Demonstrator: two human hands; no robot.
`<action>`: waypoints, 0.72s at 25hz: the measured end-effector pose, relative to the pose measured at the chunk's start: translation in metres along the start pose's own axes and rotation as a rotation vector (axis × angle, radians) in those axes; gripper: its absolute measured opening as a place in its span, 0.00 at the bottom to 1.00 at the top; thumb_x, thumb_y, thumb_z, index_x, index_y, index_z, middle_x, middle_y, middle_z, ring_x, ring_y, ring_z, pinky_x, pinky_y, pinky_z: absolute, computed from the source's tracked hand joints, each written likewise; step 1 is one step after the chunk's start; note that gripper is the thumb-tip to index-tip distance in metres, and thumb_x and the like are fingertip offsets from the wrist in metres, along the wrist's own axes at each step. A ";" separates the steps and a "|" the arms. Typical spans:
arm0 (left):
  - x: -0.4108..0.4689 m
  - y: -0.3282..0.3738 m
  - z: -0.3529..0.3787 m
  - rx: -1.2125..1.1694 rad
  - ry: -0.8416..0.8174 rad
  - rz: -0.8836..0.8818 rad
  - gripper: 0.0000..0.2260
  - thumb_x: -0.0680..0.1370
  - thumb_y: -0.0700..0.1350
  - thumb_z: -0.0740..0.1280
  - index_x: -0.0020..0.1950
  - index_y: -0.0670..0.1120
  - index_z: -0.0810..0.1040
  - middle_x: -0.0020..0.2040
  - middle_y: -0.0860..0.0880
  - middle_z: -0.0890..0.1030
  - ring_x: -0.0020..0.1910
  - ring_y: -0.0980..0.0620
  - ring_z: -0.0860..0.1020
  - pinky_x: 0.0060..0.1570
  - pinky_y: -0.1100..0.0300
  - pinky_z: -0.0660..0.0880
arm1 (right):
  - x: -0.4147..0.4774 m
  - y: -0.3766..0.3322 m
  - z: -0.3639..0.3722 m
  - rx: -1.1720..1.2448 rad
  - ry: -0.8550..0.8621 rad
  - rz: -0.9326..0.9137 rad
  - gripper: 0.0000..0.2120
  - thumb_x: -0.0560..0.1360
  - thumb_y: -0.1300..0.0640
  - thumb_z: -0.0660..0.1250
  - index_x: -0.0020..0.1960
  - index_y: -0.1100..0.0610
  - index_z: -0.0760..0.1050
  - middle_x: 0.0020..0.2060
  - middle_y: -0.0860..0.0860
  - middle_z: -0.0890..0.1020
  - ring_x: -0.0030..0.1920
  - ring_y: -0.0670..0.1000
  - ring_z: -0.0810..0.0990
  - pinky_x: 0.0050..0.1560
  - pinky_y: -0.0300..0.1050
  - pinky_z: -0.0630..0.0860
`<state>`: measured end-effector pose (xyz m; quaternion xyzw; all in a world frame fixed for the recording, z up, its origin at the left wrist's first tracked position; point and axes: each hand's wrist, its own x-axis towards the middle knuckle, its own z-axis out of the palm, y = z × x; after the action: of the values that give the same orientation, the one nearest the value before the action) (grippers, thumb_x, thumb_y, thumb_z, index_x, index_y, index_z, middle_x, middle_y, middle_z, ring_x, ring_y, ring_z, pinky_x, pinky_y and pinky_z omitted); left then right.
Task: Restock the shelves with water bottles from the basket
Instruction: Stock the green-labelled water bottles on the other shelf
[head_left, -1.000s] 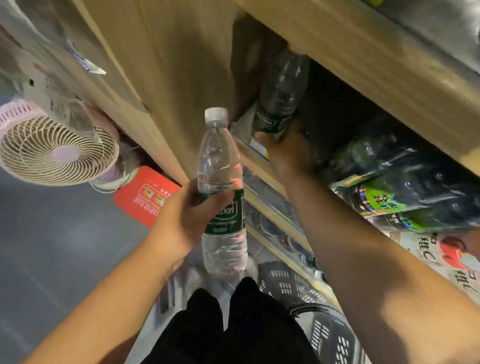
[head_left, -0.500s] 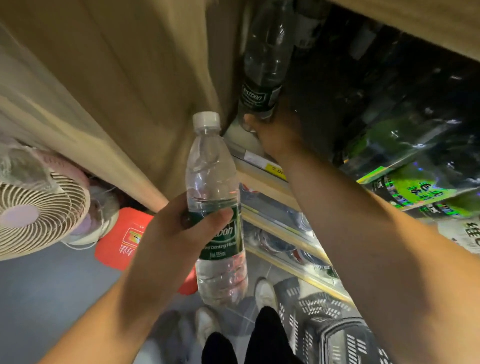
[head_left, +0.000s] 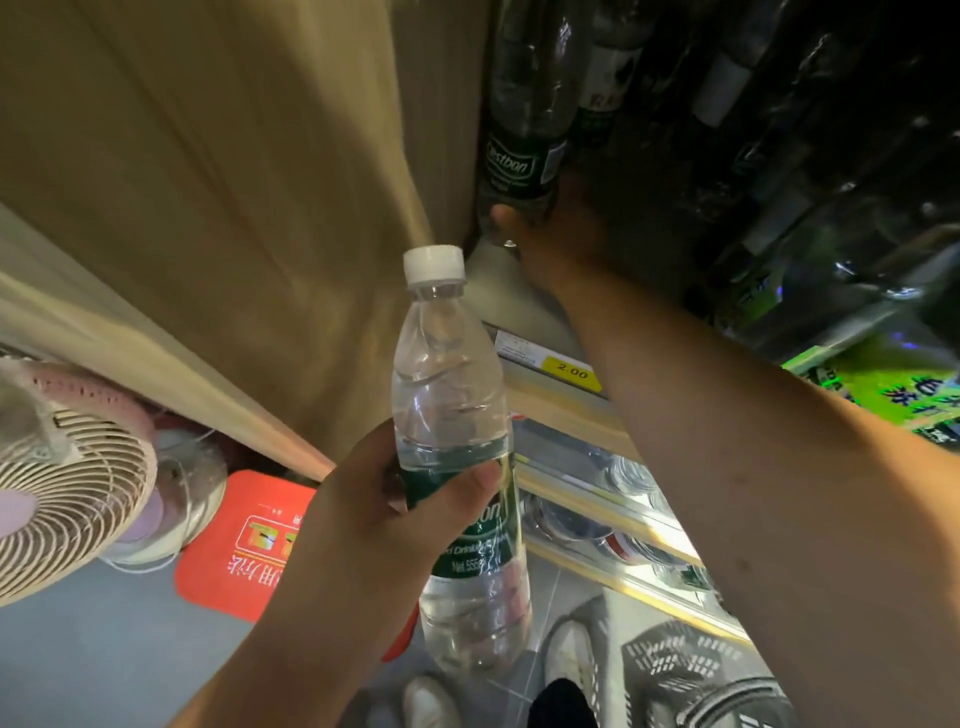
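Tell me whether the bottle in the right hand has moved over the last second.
Yes. The bottle has gone deeper onto the shelf, farther past the price tag at its front edge.

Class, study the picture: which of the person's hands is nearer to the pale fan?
Left. The left hand, gripping a water bottle, is to the right of the fan; the right hand is farther off, inside the shelf, holding a second bottle.

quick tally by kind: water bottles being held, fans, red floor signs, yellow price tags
clear plastic water bottles with green labels, held: 2
pink and cream electric fan: 1
red printed floor sign: 1
yellow price tag: 1
total: 5
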<state>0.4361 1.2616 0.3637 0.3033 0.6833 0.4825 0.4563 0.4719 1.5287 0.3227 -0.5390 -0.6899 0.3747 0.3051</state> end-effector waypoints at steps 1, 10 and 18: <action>0.001 0.000 0.000 0.007 -0.014 0.015 0.13 0.65 0.58 0.71 0.49 0.64 0.80 0.42 0.58 0.85 0.43 0.61 0.83 0.40 0.67 0.73 | 0.003 0.000 0.000 0.015 -0.005 -0.002 0.32 0.72 0.53 0.73 0.72 0.57 0.64 0.68 0.54 0.74 0.67 0.54 0.72 0.61 0.39 0.67; 0.010 0.011 0.000 0.044 0.047 0.054 0.05 0.71 0.52 0.73 0.46 0.55 0.81 0.40 0.57 0.85 0.41 0.60 0.83 0.38 0.66 0.75 | -0.002 0.005 -0.007 0.034 -0.023 0.008 0.29 0.74 0.57 0.70 0.73 0.54 0.64 0.67 0.52 0.75 0.65 0.52 0.73 0.57 0.34 0.66; 0.041 0.057 0.017 -0.015 -0.001 0.151 0.11 0.70 0.51 0.74 0.52 0.56 0.81 0.45 0.58 0.85 0.44 0.61 0.83 0.39 0.68 0.77 | -0.102 -0.012 -0.059 0.606 0.123 0.058 0.06 0.73 0.59 0.69 0.47 0.52 0.80 0.42 0.51 0.84 0.44 0.51 0.82 0.51 0.46 0.78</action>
<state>0.4338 1.3227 0.4011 0.3506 0.6546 0.5206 0.4214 0.5384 1.4395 0.3625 -0.4645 -0.5114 0.5386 0.4822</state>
